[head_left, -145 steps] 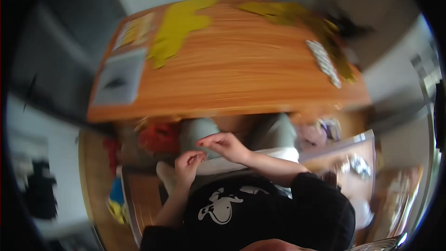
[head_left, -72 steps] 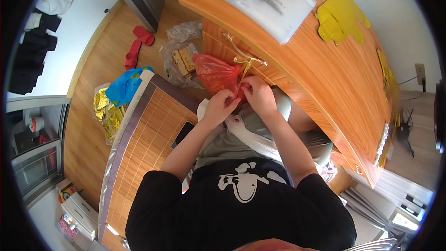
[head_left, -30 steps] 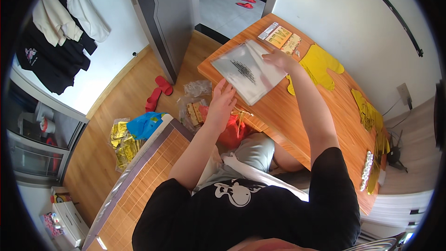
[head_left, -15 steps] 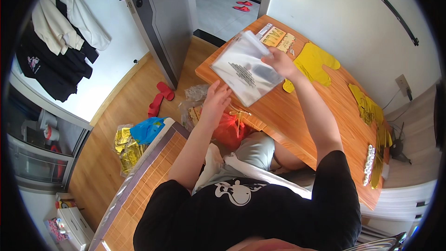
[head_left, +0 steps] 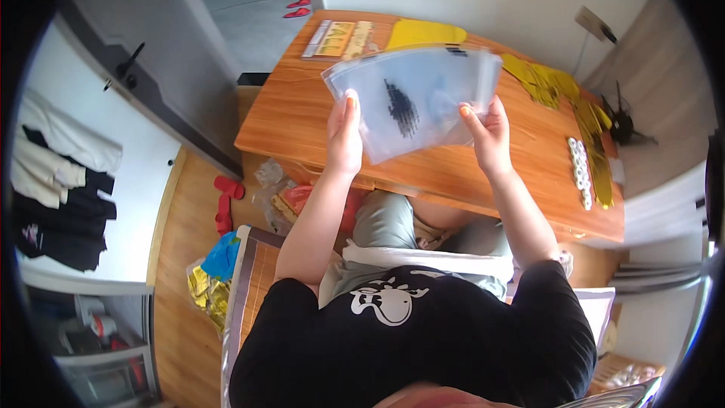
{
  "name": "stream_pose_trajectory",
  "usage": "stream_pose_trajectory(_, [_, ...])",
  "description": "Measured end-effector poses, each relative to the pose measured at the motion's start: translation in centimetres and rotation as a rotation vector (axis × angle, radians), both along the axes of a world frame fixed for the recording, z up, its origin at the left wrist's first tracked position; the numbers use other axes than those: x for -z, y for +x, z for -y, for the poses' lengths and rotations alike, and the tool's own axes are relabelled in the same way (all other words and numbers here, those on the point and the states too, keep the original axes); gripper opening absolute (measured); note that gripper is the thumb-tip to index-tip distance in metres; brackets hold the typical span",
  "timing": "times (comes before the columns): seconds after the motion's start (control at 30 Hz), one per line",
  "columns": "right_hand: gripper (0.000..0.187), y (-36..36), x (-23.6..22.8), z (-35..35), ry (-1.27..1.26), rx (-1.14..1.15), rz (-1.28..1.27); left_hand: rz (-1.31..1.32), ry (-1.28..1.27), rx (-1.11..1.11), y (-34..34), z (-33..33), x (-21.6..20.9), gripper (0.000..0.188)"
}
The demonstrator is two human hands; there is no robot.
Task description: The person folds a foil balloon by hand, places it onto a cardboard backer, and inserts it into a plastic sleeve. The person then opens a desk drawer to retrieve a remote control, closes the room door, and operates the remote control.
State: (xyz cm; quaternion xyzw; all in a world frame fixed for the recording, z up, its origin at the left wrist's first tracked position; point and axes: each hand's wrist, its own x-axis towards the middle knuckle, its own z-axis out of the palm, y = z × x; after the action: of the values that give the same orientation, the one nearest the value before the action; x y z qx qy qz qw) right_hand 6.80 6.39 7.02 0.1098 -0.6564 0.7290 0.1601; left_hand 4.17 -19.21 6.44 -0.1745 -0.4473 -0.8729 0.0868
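Note:
I hold a stack of clear plastic bags (head_left: 411, 102) with a dark printed patch up in front of me, above the wooden table (head_left: 294, 117). My left hand (head_left: 345, 136) grips the stack's lower left edge. My right hand (head_left: 487, 130) grips its right edge, thumb on the front. The bags are lifted off the table and tilted toward me.
Yellow sheets (head_left: 427, 32) and flat printed packets (head_left: 338, 38) lie at the table's far side, more yellow pieces (head_left: 555, 83) and a white strip (head_left: 580, 174) to the right. A red bag (head_left: 302, 198) and clear wrappers (head_left: 268, 181) sit on the floor beside my knee, next to a woven mat (head_left: 253, 287).
Both hands have lifted the clear bags off the table and brought them up toward me; the left hand moved from the table edge onto the stack.

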Motion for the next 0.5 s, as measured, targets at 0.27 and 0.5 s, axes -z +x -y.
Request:
stream_pose_trajectory(0.27, [0.047, 3.3, 5.6, -3.5, -0.145, 0.179, -0.062, -0.093, -0.138, -0.018, -1.1, -6.8, 1.1, 0.025])
stream_pose_trajectory(0.5, [0.05, 3.9, 7.1, -4.1, -0.052, 0.176, -0.033, -0.037, -0.146, 0.038, -2.2, -6.5, 5.0, 0.04])
